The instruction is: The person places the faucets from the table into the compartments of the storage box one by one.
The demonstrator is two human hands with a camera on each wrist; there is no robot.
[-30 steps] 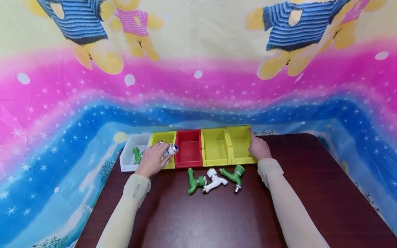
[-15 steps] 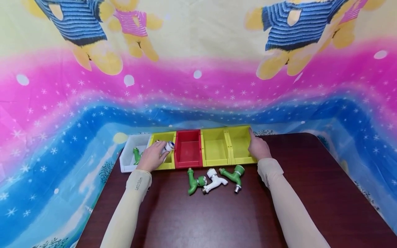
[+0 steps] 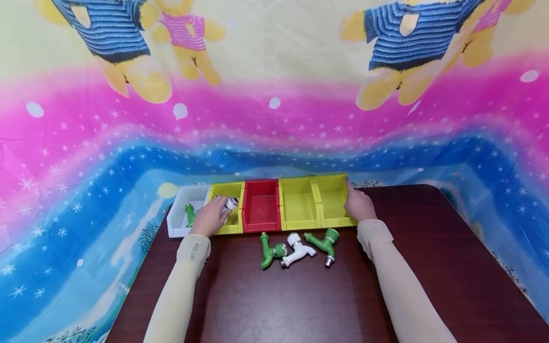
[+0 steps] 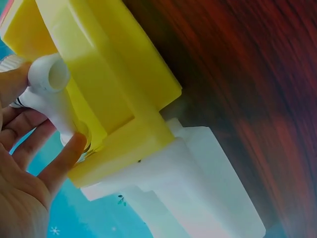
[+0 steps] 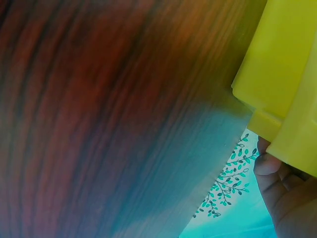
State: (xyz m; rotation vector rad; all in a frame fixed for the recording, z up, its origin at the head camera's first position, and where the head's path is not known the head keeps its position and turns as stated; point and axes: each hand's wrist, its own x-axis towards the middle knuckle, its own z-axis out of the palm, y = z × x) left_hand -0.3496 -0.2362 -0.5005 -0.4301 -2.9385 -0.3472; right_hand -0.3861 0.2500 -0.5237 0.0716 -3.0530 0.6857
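Observation:
My left hand [image 3: 208,216] holds a white faucet [image 4: 49,101] over the yellow bin [image 3: 234,220] second from the left. In the left wrist view the thumb lies across the faucet near its round open end, with the fingers on the other side. The handle end, with a chrome cap, sticks out past the fingers in the head view. My right hand [image 3: 360,205] grips the outer side of the rightmost yellow bin [image 3: 334,197]; in the right wrist view its fingers [image 5: 269,163] are partly hidden by the bin's rim.
Left of the left hand, a white bin [image 3: 176,221] has a green faucet [image 3: 189,214] in it. A red bin [image 3: 260,205] and another yellow bin [image 3: 298,202] complete the row. In front lie a green faucet [image 3: 267,252], a white one and another green faucet [image 3: 327,244] on the dark table [image 3: 274,305].
My left hand has moved slightly, and the white faucet has come lower and a little to the left, into the yellow bin's opening. The right hand keeps its place.

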